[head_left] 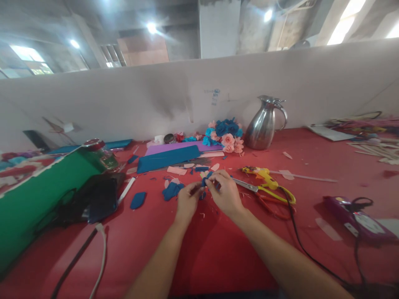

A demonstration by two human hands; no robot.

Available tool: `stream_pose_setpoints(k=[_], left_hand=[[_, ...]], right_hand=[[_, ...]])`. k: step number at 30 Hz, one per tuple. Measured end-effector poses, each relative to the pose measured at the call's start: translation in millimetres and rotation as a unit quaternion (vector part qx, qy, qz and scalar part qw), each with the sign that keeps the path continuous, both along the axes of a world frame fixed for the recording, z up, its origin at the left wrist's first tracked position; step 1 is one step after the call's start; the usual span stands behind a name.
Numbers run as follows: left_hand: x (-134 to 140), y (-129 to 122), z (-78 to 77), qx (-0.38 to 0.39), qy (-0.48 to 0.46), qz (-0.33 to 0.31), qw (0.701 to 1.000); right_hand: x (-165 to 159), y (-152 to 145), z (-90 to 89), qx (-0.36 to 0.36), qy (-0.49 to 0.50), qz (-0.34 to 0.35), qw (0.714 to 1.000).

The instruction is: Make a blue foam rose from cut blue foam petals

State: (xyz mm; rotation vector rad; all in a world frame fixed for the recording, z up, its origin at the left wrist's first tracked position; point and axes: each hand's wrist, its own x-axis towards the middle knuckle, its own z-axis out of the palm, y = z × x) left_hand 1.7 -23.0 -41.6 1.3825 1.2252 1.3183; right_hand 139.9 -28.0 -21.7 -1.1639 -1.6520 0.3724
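Between my fingertips is a small dark blue paper piece, curled or folded. My left hand pinches it from the left, and my right hand pinches it from the right. Just left of my hands lie several cut blue paper pieces and a single rounded blue petal shape. Pink paper scraps are scattered beyond my fingers. Close to my right hand are scissors with yellow and red handles, lying beside a yellow glue gun.
Behind stand a bunch of pink and blue paper flowers and a steel jug. Blue paper sheets lie in front of them. A green box and a dark phone are at left. A purple power strip with cords lies right.
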Motion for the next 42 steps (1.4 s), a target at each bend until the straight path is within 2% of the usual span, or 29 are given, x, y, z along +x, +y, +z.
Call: stream_pose_setpoints(k=[9, 16, 23, 28, 36, 42], left_hand=[[0, 0, -0.4, -0.002, 0.015, 0.0, 1.0], [0, -1, 0.6, 0.001, 0.008, 0.004, 1.0], [-1, 1, -3.0, -0.005, 0.003, 0.001, 1.0], [0, 1, 0.2, -0.011, -0.01, 0.007, 1.0], [1, 0, -0.4, -0.01, -0.033, 0.002, 0.999], [0, 1, -2.8, -0.008, -0.016, 0.0, 1.0]], right_hand=[[-1, -3, 4.9, -0.026, 0.022, 0.007, 0.999], [-1, -4, 7.2, -0.002, 0.032, -0.004, 0.999], [0, -3, 5.7, -0.005, 0.011, -0.017, 1.0], [-1, -2, 3.0, -0.006, 0.012, -0.014, 1.0], [0, -7, 9.3, -0.004, 0.053, -0.009, 0.999], [0, -7, 10.2, -0.013, 0.062, -0.006, 0.998]])
